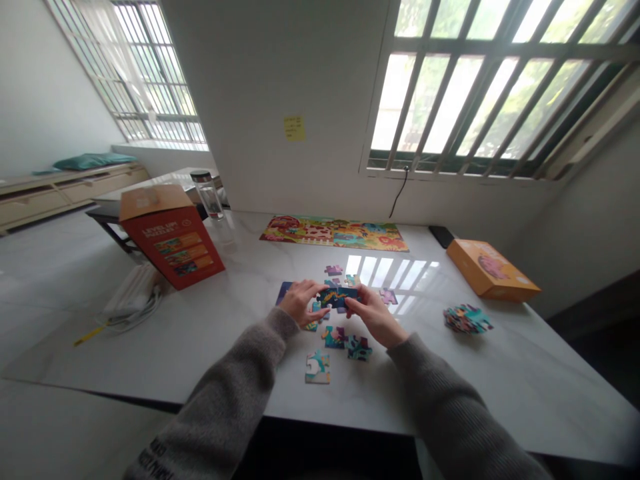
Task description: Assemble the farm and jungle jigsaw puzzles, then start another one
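Note:
Between my two hands, above the table, is a dark blue puzzle piece (pixel 336 297) with orange markings; it may be two pieces joined. My left hand (pixel 299 303) pinches its left end with thumb and index finger. Its right end is gripped by my right hand (pixel 374 313), thumb on the near face. Loose pieces lie around and under the hands: a pink-purple piece (pixel 333 270) beyond them, a purple piece (pixel 389 296) by my right fingers, a teal and pink piece (pixel 334 337), a dark teal piece (pixel 359 347) and a white-and-teal piece (pixel 318 367) closer to me.
An assembled colourful puzzle strip (pixel 333 232) lies along the wall. At right are a heap of pieces (pixel 465 319), an orange box (pixel 493 270) and a black phone-like object (pixel 441 237). At left stand a red puzzle box (pixel 175 250), a glass bottle (pixel 209 197) and a white cabled device (pixel 133 288).

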A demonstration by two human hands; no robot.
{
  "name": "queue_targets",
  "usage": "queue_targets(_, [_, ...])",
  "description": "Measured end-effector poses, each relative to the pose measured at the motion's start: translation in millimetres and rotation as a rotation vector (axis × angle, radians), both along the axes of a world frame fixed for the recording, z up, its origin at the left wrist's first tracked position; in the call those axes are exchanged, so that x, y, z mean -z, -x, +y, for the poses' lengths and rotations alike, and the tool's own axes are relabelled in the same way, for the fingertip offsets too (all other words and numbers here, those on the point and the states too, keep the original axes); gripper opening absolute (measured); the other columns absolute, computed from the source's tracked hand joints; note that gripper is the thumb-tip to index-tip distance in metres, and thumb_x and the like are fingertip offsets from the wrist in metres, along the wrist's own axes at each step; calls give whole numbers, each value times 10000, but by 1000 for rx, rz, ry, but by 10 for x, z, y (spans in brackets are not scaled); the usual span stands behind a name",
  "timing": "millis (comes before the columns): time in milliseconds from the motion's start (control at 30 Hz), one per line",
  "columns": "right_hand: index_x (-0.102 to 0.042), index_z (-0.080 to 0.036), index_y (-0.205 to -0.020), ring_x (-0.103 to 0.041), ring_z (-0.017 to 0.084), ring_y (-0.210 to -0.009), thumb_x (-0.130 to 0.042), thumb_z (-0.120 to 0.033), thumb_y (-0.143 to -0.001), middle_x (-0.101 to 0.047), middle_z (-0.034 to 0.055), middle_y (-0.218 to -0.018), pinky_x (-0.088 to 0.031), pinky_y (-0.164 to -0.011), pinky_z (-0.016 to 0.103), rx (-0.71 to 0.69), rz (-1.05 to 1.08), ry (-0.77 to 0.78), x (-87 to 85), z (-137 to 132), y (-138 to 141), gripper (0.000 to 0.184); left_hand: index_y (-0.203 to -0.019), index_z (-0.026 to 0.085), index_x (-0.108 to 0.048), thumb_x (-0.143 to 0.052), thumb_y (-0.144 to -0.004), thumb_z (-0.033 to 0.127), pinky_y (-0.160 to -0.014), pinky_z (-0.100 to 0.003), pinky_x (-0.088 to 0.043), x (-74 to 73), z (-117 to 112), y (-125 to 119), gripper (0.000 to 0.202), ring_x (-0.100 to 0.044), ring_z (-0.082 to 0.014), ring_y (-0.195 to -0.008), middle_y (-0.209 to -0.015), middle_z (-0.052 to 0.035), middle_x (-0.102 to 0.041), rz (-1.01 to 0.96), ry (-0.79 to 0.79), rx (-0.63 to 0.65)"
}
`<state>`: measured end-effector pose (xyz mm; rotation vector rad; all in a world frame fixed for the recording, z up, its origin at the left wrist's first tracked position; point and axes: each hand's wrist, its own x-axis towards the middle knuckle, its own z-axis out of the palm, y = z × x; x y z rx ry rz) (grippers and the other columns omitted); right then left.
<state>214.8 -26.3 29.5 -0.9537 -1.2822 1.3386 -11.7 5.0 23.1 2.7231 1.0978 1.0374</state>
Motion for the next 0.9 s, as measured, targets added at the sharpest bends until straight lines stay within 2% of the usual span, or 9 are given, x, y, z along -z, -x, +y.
queue_targets(267, [-519, -210, -860, -475, 93, -520, -752, -390, -768, -591, -57, -626, -372, -513, 242, -11, -89, -18, -36, -23, -18, 308, -1236, 234, -622, -776, -804, 354, -869, -362, -420, -5, -5, -2, 475, -654, -218, -937, -1076, -39, -718, 21, -14, 45])
queue_targets(333, [-549, -210, -945, -483, 100, -528, -734, -352, -772, -587, -58, -627, -376, -513, 241, -5, -101, -5, -49, -31, -24, 291, -1236, 233, -623, -777, -802, 360, -870, -363, -422, -6, -5, -1, 478, -655, -219, -938, -1067, -39, -721, 23, -8, 50])
queue_targets(467, [-598, -209, -1170, -502, 110, -544, -698, -289, -775, -587, -47, -655, -388, -519, 248, -15, -129, 6, -60, -37, -34, 415, -1237, 220, -621, -769, -810, 362, -870, -364, -433, 0, -5, 1, 473, -658, -218, -933, -1055, -47, -720, 11, -8, 53])
queue_targets(633, [-666, -183, -1068, -497, 102, -543, -690, -293, -760, -596, -27, -680, -393, -513, 250, -10, -165, -9, -57, -25, -45, 329, -1233, 214, -624, -769, -809, 351, -870, -366, -445, 7, -3, 3, 468, -664, -215, -914, -1063, -56, -717, 10, -8, 89])
queue_targets(900, [-646, -184, -990, -487, 97, -521, -740, -383, -757, -598, -36, -658, -379, -496, 239, 8, -183, 21, -62, -34, -54, 320, -1227, 202, -634, -776, -803, 379, -866, -363, -468, 11, -14, -27, 481, -659, -218, -916, -1016, -63, -708, -21, 15, 131])
